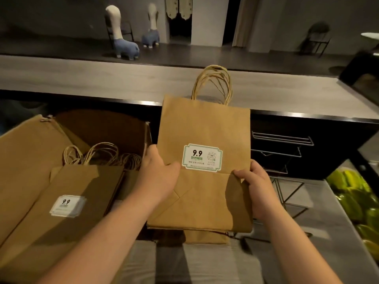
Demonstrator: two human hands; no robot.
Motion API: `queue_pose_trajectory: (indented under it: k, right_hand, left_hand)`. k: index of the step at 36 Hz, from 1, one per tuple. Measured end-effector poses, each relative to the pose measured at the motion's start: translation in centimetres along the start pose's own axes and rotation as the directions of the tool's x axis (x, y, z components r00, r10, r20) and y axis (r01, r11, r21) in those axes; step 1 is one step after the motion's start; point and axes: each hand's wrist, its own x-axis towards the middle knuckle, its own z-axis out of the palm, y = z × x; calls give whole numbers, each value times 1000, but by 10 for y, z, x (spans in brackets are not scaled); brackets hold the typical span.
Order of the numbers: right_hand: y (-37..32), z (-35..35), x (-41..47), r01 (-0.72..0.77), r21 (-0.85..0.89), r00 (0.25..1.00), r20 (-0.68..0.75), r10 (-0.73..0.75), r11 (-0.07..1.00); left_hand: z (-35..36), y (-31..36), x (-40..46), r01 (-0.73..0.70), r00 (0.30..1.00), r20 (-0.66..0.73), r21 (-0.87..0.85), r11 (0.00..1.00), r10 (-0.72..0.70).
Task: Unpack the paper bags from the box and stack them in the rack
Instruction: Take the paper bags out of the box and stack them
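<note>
both hands, left hand (159, 177) and right hand (259, 191), gripped a flat stack of brown paper bags (203, 136), fingers curled on its edges; the open cardboard box (24, 160) sat at 9 o'clock, the wire rack (287, 152) at 3 o'clock.

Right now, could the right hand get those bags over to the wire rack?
Probably yes. The right hand grips the held bags on the side nearest the wire rack, and nothing visible lies between them.
</note>
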Motion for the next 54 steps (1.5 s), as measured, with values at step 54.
queue_pose_trajectory:
  k: [54]
  right_hand:
    - [127, 67, 75, -237, -854, 969, -178, 168, 464]
  left_hand:
    - [94, -131, 49, 446, 889, -74, 368, 816, -452]
